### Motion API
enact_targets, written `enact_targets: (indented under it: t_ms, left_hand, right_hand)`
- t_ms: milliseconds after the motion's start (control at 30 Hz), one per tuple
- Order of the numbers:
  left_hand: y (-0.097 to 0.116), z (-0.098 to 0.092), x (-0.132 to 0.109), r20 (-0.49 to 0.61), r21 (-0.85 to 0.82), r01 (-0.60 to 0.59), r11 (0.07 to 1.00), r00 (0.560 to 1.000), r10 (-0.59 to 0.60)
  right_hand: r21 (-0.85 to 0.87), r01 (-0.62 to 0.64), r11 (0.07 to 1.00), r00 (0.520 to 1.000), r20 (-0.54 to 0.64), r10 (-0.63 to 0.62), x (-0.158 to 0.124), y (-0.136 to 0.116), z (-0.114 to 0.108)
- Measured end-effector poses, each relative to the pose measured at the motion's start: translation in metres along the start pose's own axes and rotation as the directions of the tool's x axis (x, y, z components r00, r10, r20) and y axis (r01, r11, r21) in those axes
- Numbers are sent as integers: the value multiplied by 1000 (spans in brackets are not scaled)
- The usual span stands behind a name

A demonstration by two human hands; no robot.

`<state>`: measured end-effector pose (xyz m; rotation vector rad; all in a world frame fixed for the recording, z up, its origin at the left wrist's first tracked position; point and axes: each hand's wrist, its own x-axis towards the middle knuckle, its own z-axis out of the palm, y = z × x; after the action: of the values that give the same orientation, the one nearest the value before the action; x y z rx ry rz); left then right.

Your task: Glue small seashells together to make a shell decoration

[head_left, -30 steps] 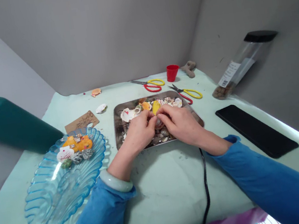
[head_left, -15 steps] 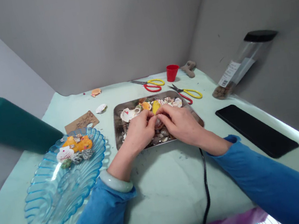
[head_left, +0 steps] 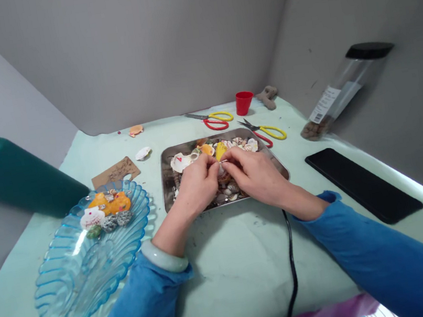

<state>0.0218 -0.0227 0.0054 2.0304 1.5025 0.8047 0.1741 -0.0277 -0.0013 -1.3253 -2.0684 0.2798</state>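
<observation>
Over a metal tray (head_left: pixel 166 186) full of seashells, my two hands meet fingertip to fingertip. My left hand (head_left: pixel 199 180) is closed in a pinch, thumb against the bent fingers. Opposite it, my right hand (head_left: pixel 252 171) pinches in the same way. A tiny pale bit shows between the fingertips, too small to name. Just behind the fingers lies a yellow shell (head_left: pixel 220 149), with an orange shell (head_left: pixel 207 149) to its left. A white shell (head_left: pixel 181 162) with a red mark rests at the tray's left side. My palms are hidden.
At left stand a blue scalloped dish (head_left: pixel 95 282) with shells and a green bottle (head_left: pixel 19 176). Behind the tray are two pairs of scissors (head_left: pixel 217 120), a red cup (head_left: pixel 244 104) and loose shells. A black pad (head_left: pixel 362 183) and a clear jar (head_left: pixel 339 97) are at right.
My fingertips have drawn very slightly apart, and a tiny pale bit now shows between them. Both arms and everything on the table stay in place.
</observation>
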Motion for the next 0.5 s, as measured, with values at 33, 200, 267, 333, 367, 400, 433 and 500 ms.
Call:
enact_targets:
  t_ms: [33,200,267,333,367,400,433,500]
  left_hand:
    - [0,0,0,-4,2,5,1000,1000,-5]
    - [3,-2,0,-11,4,25,1000,1000,-25]
    - [4,-2,0,-9,0,22,1000,1000,-22]
    - [3,-1,0,-10,-7,9,1000,1000,-10]
    - [3,-1,0,-11,-12,2,1000,1000,-3]
    - [2,0,-1,-12,-16,-4,1000,1000,4]
    - [1,0,-1,-12,-20,-9,1000,1000,9]
    - [0,1,-1,-11,-27,-14,1000,1000,14]
  right_hand:
    - [-2,-1,1000,1000,1,1,0,0,0]
    - [-33,-2,999,1000,4,2,0,2,1]
    - [-40,-2,999,1000,7,2,0,2,1]
    - [-41,-6,999,1000,15,7,0,1,1]
    - [-39,-7,999,1000,18,8,0,1,2]
    - [-38,-8,999,1000,20,9,0,1,2]
    - [-36,-6,999,1000,20,6,0,1,2]
    - [-39,-4,999,1000,16,4,0,1,2]
